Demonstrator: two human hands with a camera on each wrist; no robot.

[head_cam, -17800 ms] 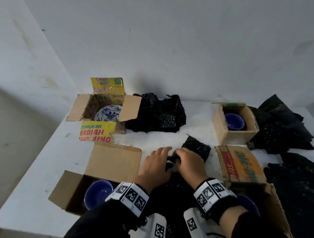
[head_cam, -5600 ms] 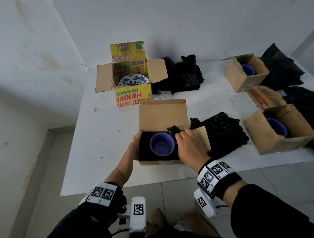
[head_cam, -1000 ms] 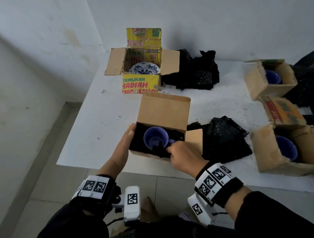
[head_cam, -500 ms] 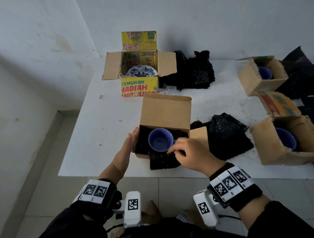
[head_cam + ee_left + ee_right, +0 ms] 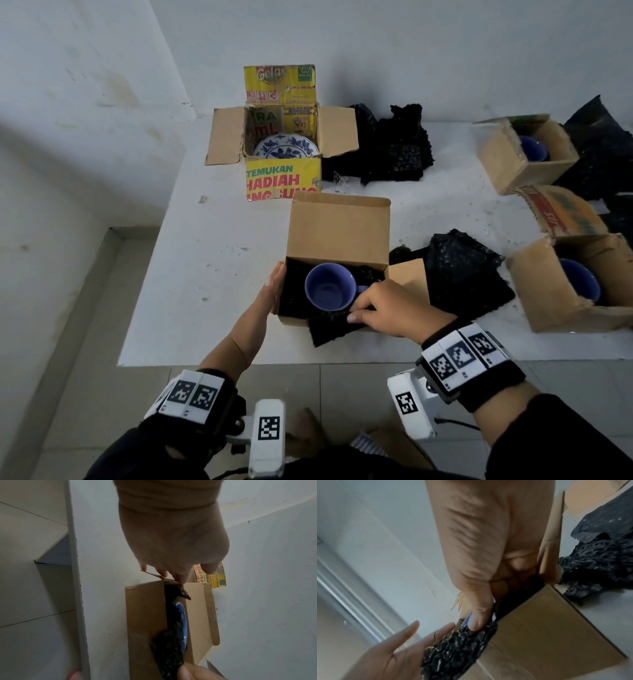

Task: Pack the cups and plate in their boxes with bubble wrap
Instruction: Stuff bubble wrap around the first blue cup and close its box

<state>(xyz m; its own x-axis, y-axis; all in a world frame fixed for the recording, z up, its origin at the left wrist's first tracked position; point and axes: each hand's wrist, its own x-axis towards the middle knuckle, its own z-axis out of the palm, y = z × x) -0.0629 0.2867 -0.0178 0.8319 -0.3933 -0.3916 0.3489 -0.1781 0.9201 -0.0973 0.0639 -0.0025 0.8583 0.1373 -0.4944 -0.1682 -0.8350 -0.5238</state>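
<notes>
Left hand (image 5: 272,294): fingers straight, flat against nearest cardboard box (image 5: 337,236). Right hand (image 5: 387,313): pinching black bubble wrap (image 5: 337,327) beside blue cup (image 5: 330,287) inside. Plate box (image 5: 282,178), 12 o'clock: "HADIAH", "Gelas".

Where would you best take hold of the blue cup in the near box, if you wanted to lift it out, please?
Probably the blue cup by its rim, from straight above: it sits upright, mouth open, with black bubble wrap packed around its sides. Its handle side lies under the right hand.
</notes>
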